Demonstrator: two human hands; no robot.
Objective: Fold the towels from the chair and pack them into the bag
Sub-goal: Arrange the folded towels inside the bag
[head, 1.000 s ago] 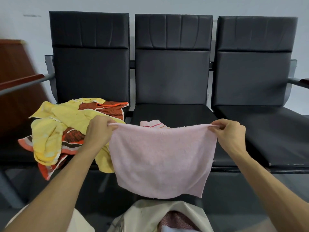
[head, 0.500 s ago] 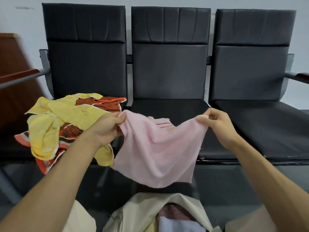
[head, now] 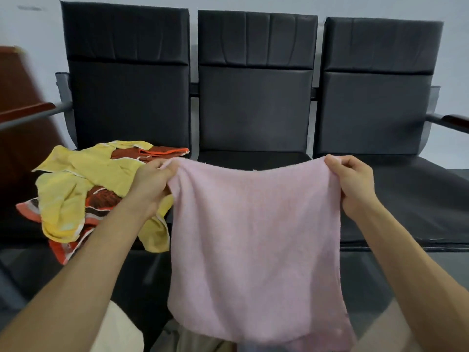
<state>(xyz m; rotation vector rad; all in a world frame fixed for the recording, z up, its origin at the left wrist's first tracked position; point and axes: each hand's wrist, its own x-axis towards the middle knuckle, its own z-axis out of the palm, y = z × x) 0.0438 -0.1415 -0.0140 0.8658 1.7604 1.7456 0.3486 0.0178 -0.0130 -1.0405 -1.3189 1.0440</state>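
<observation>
Head view: left hand [head: 152, 179] and right hand [head: 355, 184] pinch pink towel [head: 253, 237] corners before black chairs [head: 253, 110] by pale wall [head: 380, 6].

fuzzy terry-cloth pink towel [head: 253, 237], matt black leatherette chairs [head: 253, 107], glossy wooden armrest [head: 25, 111]

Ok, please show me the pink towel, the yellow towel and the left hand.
pink towel [head: 253, 237], head view, middle of the cloth.
yellow towel [head: 63, 199], head view, crumpled left part.
left hand [head: 152, 184], head view, back of the hand.
</observation>
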